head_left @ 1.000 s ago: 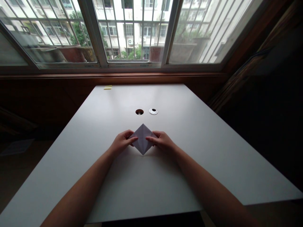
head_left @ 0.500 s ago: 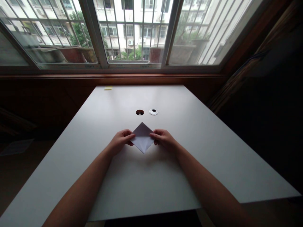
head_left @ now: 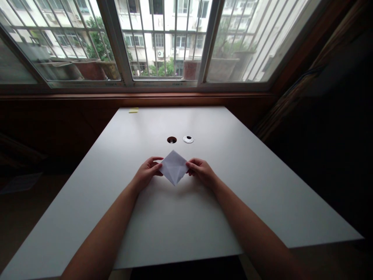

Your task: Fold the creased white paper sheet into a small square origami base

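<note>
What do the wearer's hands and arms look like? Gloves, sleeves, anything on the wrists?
Left hand and right hand: no gloves. Left forearm and right forearm: no sleeves in view. No watch, bands, cables or markings visible; fingernails too small to judge.

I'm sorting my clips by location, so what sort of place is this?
Probably a room in a home: a white table stands by a large window, with pots and bars outside the glass.

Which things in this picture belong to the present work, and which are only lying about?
In use:
folded paper
left hand, right hand, holding its side corners

Lying about:
yellow strip on the table, far left corner
round white piece beside the hole
pale sheet left of the table
</note>
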Demonstrator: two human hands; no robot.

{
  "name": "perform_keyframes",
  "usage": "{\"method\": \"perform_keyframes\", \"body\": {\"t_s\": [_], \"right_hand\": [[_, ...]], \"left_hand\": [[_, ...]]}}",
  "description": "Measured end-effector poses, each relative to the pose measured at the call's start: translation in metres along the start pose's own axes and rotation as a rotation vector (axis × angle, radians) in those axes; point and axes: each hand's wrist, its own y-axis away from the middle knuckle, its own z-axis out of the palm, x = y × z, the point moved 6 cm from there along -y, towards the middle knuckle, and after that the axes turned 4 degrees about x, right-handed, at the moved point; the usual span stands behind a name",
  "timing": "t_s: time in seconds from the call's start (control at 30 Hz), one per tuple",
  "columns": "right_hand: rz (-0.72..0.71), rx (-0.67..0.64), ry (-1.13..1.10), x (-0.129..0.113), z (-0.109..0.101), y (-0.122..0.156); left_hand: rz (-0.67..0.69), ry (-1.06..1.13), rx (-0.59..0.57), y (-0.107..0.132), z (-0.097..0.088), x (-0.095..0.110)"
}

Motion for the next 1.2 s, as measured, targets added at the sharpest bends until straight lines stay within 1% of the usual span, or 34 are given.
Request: {"method": "perform_keyframes", "body": {"t_s": [0.13,0.3,0.4,0.5,0.67,0.8,1.0,1.13,1.2], "right_hand": [[-0.083,0.033,0.129,-0.005,0.002,0.004],[-0.267,0.141,0.429,-0.018,0.004,0.010],[-0.299,0.167,0.500,-0.022,0.005,0.012],[-0.293,0.180,0.502,-0.023,0.006,0.012],[-0.255,0.183,0.410,-0.020,0.003,0.013],[-0.240,0.218,0.387,-0.018,0.001,0.015],[-0.244,0.258,0.422,-0.021,0.004,0.017],[-0.245,0.310,0.454,-0.022,0.006,0.018],[-0.245,0.308,0.456,-0.022,0.008,0.018]], "left_hand": [[0.052,-0.072,0.019,0.004,0.001,0.006],[0.105,-0.143,0.035,0.009,0.002,0.013],[0.127,-0.190,0.039,0.010,0.002,0.016],[0.137,-0.214,0.044,0.011,0.002,0.017],[0.134,-0.215,0.056,0.013,0.002,0.019],[0.137,-0.217,0.065,0.013,0.002,0.020],[0.154,-0.219,0.077,0.014,0.002,0.019],[0.185,-0.229,0.116,0.018,0.002,0.021],[0.192,-0.240,0.126,0.017,0.001,0.020]]}}
